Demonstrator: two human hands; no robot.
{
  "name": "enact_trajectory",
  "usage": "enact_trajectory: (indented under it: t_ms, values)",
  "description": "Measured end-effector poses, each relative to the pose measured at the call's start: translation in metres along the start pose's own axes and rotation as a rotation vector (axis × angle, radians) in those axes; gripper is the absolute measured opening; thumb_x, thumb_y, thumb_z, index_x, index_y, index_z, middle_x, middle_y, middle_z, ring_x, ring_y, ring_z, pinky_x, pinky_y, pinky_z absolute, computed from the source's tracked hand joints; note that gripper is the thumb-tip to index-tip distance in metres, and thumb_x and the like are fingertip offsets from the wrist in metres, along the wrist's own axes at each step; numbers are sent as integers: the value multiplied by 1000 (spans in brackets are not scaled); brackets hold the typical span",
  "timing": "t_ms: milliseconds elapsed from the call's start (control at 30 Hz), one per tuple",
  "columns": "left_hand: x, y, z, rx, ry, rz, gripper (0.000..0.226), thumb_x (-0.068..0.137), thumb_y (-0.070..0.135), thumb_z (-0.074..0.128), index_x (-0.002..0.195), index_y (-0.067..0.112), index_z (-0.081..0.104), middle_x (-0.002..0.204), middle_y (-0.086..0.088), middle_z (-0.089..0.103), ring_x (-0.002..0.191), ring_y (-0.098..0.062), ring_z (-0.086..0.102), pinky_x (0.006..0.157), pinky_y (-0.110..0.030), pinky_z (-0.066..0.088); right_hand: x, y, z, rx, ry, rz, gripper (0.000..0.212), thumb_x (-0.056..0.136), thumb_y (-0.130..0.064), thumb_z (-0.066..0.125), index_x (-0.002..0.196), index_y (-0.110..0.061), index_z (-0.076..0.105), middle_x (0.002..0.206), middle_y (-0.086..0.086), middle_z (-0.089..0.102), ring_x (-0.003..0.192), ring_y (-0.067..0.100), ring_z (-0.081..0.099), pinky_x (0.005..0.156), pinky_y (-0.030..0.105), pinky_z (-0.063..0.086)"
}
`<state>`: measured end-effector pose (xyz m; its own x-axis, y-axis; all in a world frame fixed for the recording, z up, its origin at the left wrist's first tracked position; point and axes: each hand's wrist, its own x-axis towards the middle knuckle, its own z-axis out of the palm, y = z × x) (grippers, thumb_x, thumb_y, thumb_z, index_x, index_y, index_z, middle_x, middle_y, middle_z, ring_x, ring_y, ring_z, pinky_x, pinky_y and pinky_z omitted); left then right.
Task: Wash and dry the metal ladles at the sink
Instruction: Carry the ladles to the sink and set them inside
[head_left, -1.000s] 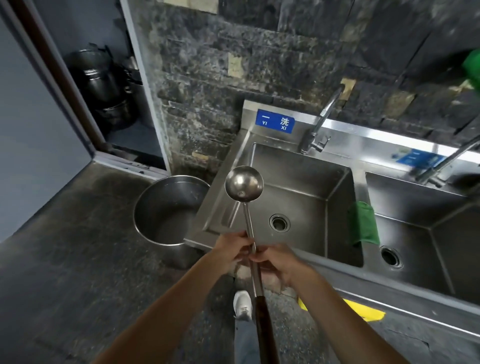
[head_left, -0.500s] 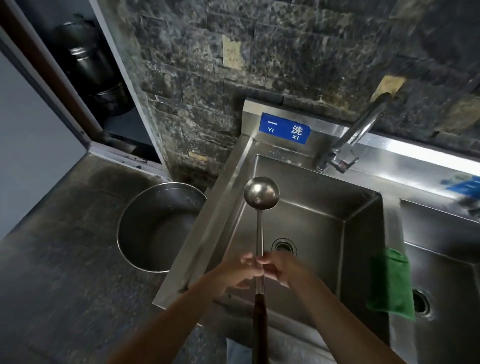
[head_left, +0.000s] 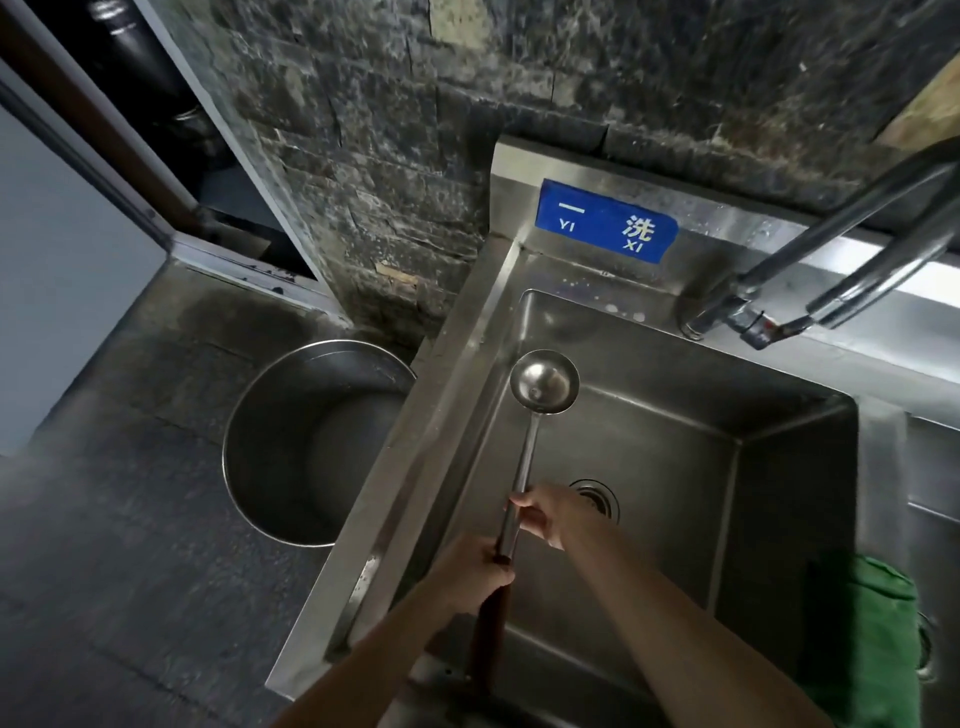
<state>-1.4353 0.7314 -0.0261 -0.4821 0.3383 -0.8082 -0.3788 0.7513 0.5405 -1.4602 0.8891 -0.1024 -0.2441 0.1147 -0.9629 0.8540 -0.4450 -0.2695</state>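
Note:
A metal ladle (head_left: 543, 384) with a long steel shaft and a dark wooden grip is held over the left basin of the steel sink (head_left: 467, 332), bowl pointing away from me. My left hand (head_left: 470, 574) is wrapped around the top of the wooden grip. Just above it, my right hand (head_left: 553, 512) pinches the steel shaft. The ladle's bowl hangs above the basin's back left corner. The tap (head_left: 810, 260) stands at the back right, its spout out of frame; no water shows.
A large steel pot (head_left: 270, 447) stands on the dark floor left of the sink. A green cloth (head_left: 867, 634) hangs over the divider to the right basin. A drain (head_left: 597, 499) sits mid-basin. Stone wall and a blue sign (head_left: 605, 221) lie behind.
I have stepped close to the sink, and the ladle has come over the left basin. My left hand slid down onto the wooden grip, the right stays on the shaft.

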Motion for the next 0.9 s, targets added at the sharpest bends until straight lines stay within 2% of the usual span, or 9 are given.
enact_trajectory:
  t_ms: [100, 233, 333, 433, 500, 633, 767, 833, 900]
  values:
    - [18, -3, -5, 19, 55, -14, 15, 88, 15, 62, 91, 3, 70, 77, -5, 64, 73, -15, 63, 68, -27, 48, 21, -9, 7, 15, -10, 31, 10, 90, 10, 66, 97, 4, 65, 97, 15, 74, 85, 24, 73, 53, 29, 59]
    - [34, -11, -10, 89, 100, -47, 13, 86, 25, 59, 88, 19, 70, 83, -3, 71, 84, -19, 69, 80, -36, 56, 43, -10, 15, 45, -19, 60, 16, 87, 9, 69, 102, 6, 67, 105, 19, 76, 98, 28, 75, 70, 34, 62]
    - [42, -15, -12, 120, 131, -54, 17, 86, 29, 55, 93, 21, 68, 83, -3, 70, 85, -21, 70, 83, -42, 58, 56, -10, 19, 52, -24, 60, 16, 87, 10, 69, 103, 8, 66, 100, 20, 75, 87, 28, 76, 73, 37, 62]
    - [43, -16, -12, 124, 169, -73, 26, 91, 23, 51, 112, 17, 66, 87, -6, 70, 84, -22, 69, 76, -37, 58, 62, -10, 24, 54, -25, 55, 11, 88, 12, 68, 97, 8, 65, 94, 19, 74, 82, 29, 74, 70, 38, 63]
    - [45, -19, -12, 115, 188, -93, 37, 94, 19, 49, 131, 16, 58, 94, -4, 69, 87, -22, 68, 70, -31, 51, 64, -9, 29, 70, -34, 42, 9, 88, 15, 66, 94, 9, 63, 97, 21, 72, 94, 33, 73, 78, 38, 61]
    - [46, -27, -11, 125, 196, -131, 51, 97, 14, 48, 147, 18, 40, 122, -10, 65, 106, -26, 66, 86, -33, 54, 73, -2, 37, 122, -49, 9, 39, 85, 14, 69, 122, 16, 59, 119, 28, 68, 113, 38, 68, 85, 37, 61]
    - [47, -31, -10, 164, 228, -107, 55, 95, 13, 49, 148, 18, 37, 133, -11, 60, 119, -28, 60, 97, -37, 51, 84, 0, 37, 120, -42, -6, 46, 82, 13, 73, 125, 16, 58, 113, 26, 68, 82, 30, 70, 53, 29, 62]
    - [46, -33, -7, 175, 241, -104, 54, 93, 14, 50, 145, 18, 40, 130, -9, 61, 121, -28, 59, 98, -38, 51, 84, 1, 38, 54, -33, -32, 42, 82, 10, 76, 121, 13, 61, 104, 22, 71, 74, 25, 70, 54, 29, 62]
    - [46, -36, -4, 194, 259, -85, 55, 88, 17, 54, 142, 20, 41, 123, -7, 65, 117, -26, 61, 96, -40, 53, 84, 3, 38, -42, 3, -65, 28, 82, 3, 79, 107, 6, 66, 87, 14, 70, 67, 20, 68, 66, 30, 62]
